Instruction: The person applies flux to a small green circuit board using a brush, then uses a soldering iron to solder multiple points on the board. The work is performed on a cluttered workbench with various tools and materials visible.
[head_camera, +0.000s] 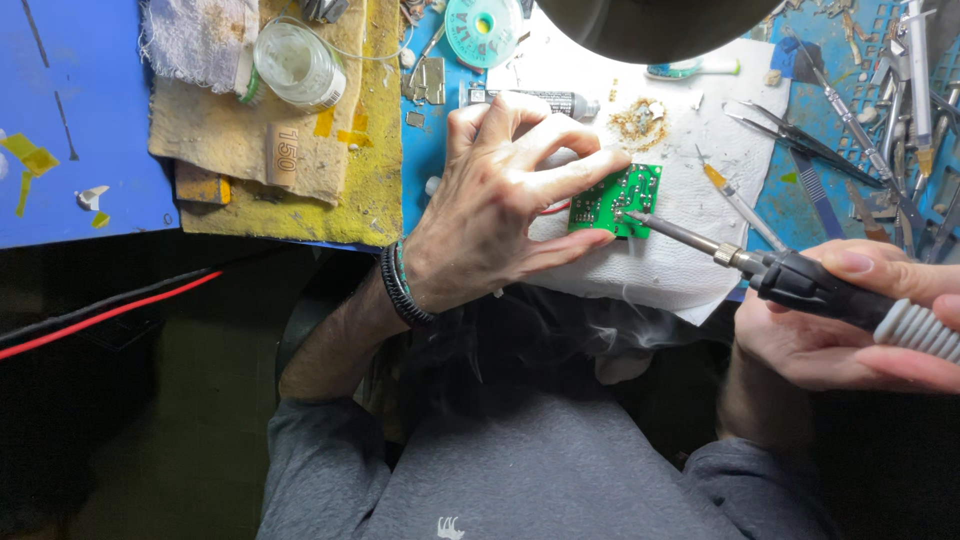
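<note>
My left hand (500, 200) pinches a small green circuit board (612, 200) by its left edges, index finger along the top and thumb under the bottom. The board lies on a white paper towel (690, 150). My right hand (860, 330) grips the black handle of a soldering iron (790, 275); its metal tip touches the board near the lower middle. Thin smoke drifts below the towel's edge.
A yellow stained cloth (300, 170) with a glass jar (298, 65) lies on the blue bench at left. A teal solder wick spool (483, 28), a tube (545, 100), tweezers (790, 135), a syringe (740, 205) and several hand tools (900, 100) surround the towel. Red and black cables (100, 315) run lower left.
</note>
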